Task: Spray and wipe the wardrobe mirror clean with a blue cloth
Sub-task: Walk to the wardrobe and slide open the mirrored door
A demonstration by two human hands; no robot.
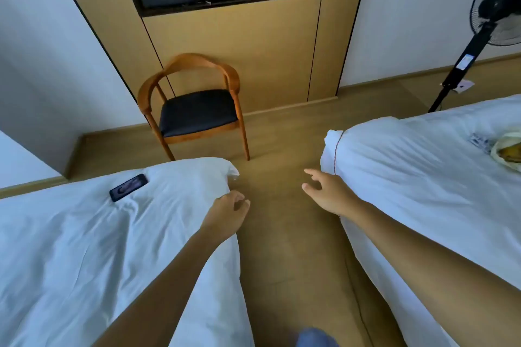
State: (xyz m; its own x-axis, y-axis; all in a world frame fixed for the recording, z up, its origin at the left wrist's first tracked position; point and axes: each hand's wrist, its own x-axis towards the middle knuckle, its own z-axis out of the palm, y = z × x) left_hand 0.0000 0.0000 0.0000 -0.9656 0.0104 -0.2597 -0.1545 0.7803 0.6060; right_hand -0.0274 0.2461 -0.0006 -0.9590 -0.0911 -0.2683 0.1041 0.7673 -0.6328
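nothing of the task looks started: bare left hand [228,210] and bare right hand [327,191] are loosely spread and empty; no mirror, spray or cloth visible, only dark-seated wooden chair [197,110] at 12 o'clock.

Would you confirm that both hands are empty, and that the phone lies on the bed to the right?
Not quite. The head view shows the left hand and right hand empty, but the phone lies on the left bed, not the right one.
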